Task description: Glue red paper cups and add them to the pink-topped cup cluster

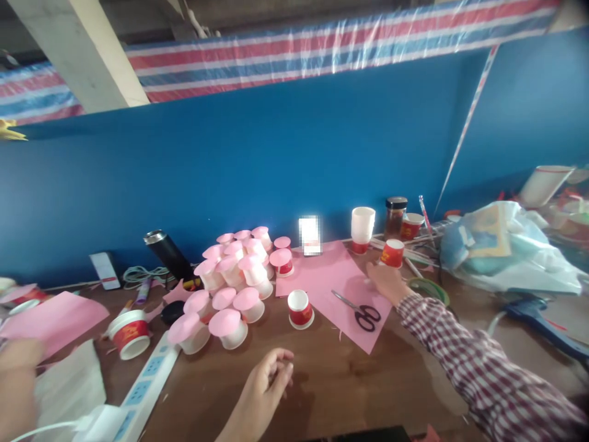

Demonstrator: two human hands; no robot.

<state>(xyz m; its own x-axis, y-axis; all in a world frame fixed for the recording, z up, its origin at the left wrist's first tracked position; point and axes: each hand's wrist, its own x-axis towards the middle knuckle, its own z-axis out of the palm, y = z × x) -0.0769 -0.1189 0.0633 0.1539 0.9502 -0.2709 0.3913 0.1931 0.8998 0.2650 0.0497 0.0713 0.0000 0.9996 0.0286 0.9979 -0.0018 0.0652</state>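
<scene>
My left hand point(264, 388) is above the brown table at the front, its fingers loosely curled and nothing visible in them. My right hand point(385, 283) reaches out over the right edge of a pink paper sheet point(331, 270), just in front of a small red paper cup point(392, 253). Its fingers are partly hidden; whether they touch the cup I cannot tell. Black-handled scissors point(363, 314) lie on the sheet. Between my hands stands a red and white paper cup point(300, 309). To the left are several upturned cups topped with pink paper discs point(225, 322).
A stack of white cups point(362, 228) and a dark jar point(396, 218) stand by the blue partition. At right lie a plastic bag point(510, 252) and a blue glue gun point(547, 325). A power strip point(142, 393) lies front left, near another person's arm point(18, 374).
</scene>
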